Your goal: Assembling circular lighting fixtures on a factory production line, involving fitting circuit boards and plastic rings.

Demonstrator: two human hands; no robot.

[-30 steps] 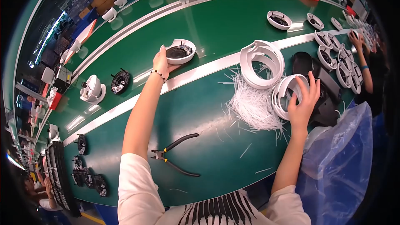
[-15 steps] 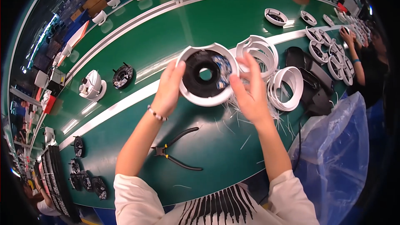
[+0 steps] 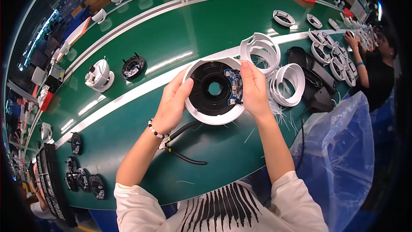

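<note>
My left hand [image 3: 171, 105] grips the left side of a white round housing [image 3: 214, 119], thumb on its rim. On the opposite side my right hand [image 3: 255, 88] closes round the rim, its thumb beside a blue circuit board [image 3: 234, 87]. Inside the housing sits a black disc [image 3: 199, 90] with a round hole at its centre, through which the green table shows. Diagonal-cutting pliers [image 3: 184, 160] with black handles lie below my left hand, their head partly hidden by my wrist.
Stacked white rings [image 3: 288, 85] and thin white strips lie at right, beside black covers [image 3: 315, 77] and a clear plastic bag [image 3: 334, 146]. A white camera housing [image 3: 99, 76] and black disc part [image 3: 133, 66] stand at left. A co-worker's arm [image 3: 359, 58] reaches in far right.
My right hand, with fingers spread beside the housing before, now holds its rim. The housing sits slightly lower, and its circuit board shows more clearly.
</note>
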